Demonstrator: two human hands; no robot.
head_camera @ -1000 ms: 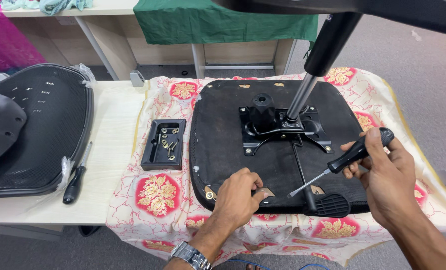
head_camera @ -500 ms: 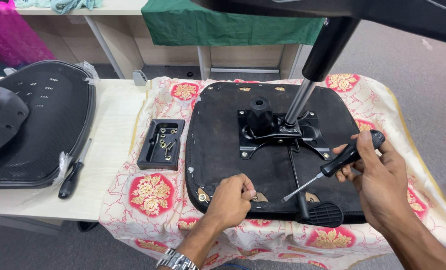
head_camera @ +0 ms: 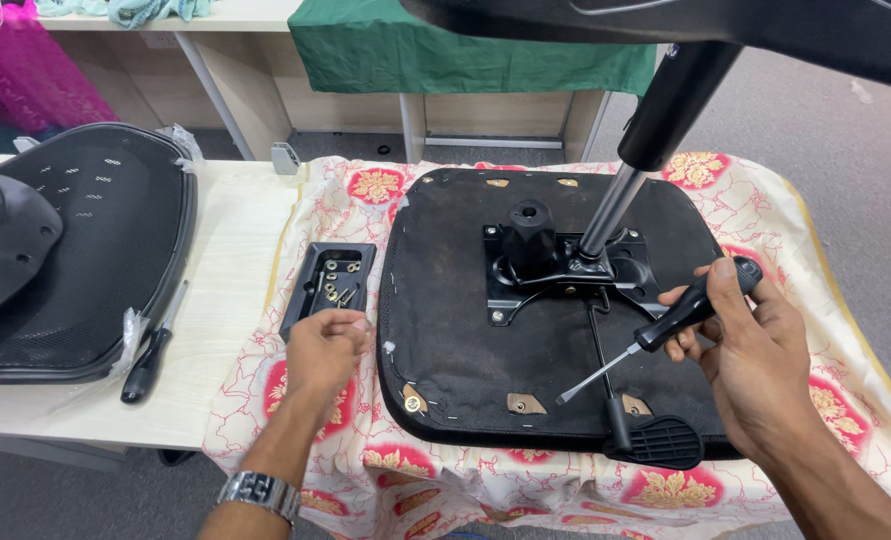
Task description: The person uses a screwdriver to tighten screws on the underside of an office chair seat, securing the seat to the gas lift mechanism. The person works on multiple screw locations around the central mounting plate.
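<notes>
**Left hand at the screw tray, screwdriver held over the upturned seat**

The left hand (head_camera: 324, 345) is seen at the near edge of a small black tray (head_camera: 328, 287) of screws, fingers curled loosely downward; whether a screw is pinched cannot be told. The tray lies just beyond the hand, beside the left edge of the upturned black seat pan (head_camera: 456, 330). A black-handled screwdriver (head_camera: 656, 335) is gripped in the closed right hand (head_camera: 741, 345), its long axis slanting down-left, tip hovering above the pan near the metal mechanism plate (head_camera: 566, 272). The left hand is the nearer to the tray. Everything rests on a red-and-cream patterned cloth (head_camera: 366, 190) over the bench (head_camera: 236, 260). 1 spare screwdriver (head_camera: 151, 355) and a mesh backrest (head_camera: 86, 250) lie to the left.
</notes>
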